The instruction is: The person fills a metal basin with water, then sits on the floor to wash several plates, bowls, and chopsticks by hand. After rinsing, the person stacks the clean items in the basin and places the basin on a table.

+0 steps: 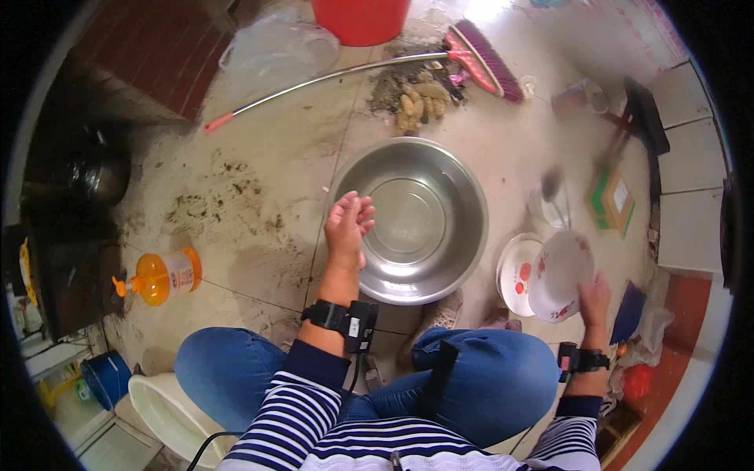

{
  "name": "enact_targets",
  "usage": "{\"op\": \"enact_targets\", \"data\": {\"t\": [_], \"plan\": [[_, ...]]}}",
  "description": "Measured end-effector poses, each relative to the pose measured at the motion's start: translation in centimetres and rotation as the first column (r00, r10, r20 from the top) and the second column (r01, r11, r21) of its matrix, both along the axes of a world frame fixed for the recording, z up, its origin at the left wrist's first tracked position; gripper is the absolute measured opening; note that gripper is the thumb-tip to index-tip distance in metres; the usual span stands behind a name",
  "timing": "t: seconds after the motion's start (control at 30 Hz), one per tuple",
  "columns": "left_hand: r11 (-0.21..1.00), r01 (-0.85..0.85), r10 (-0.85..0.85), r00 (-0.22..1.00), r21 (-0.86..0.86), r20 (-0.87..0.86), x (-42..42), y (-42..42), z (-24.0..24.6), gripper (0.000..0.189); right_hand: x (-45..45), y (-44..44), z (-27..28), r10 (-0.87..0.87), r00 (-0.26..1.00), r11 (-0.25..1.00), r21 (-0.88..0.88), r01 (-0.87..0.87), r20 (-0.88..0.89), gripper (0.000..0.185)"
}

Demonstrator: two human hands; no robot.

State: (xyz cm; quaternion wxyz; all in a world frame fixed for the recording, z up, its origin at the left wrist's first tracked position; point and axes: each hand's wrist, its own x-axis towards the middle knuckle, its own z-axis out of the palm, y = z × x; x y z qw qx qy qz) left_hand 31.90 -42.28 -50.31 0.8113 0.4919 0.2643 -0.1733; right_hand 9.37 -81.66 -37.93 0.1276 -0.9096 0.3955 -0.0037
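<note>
A wide stainless steel basin (pixel 406 218) stands on the tiled floor between my feet and the broom; its bottom looks covered by shallow clear liquid. My left hand (pixel 349 226) hovers over the basin's left rim, fingers loosely curled and holding nothing. Off to the right, my right hand (pixel 594 299) grips the rim of a white bowl (pixel 564 274) with a floral pattern. This bowl is tilted and partly covers a white plate (pixel 517 288) with red printed decoration. Whether the bowl touches the plate cannot be told.
An orange pump bottle (pixel 168 277) stands at left. Beyond the basin lie a broom (pixel 480 62), soiled work gloves (pixel 421 105) and a red bucket (pixel 360 20). A white container with a ladle (pixel 551 200) and a cardboard box (pixel 615 200) are at right; a cream tub (pixel 177 415) is near my left knee.
</note>
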Motion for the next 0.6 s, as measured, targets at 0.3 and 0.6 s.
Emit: {"op": "enact_targets", "data": {"t": [0.3,0.6], "plan": [[0.935,0.265,-0.334,0.881,-0.236,-0.335,-4.5,-2.0,-3.8,0.087,16.5,9.1,-3.7,0.115,0.989,0.632,0.760,-0.148,0.096,0.051],[0.954,-0.048,-0.111,0.861,-0.297,-0.497,-6.2,-1.5,-8.4,0.036,20.3,14.6,-15.8,0.119,0.968,0.278,0.943,0.183,-0.223,0.059]]}}
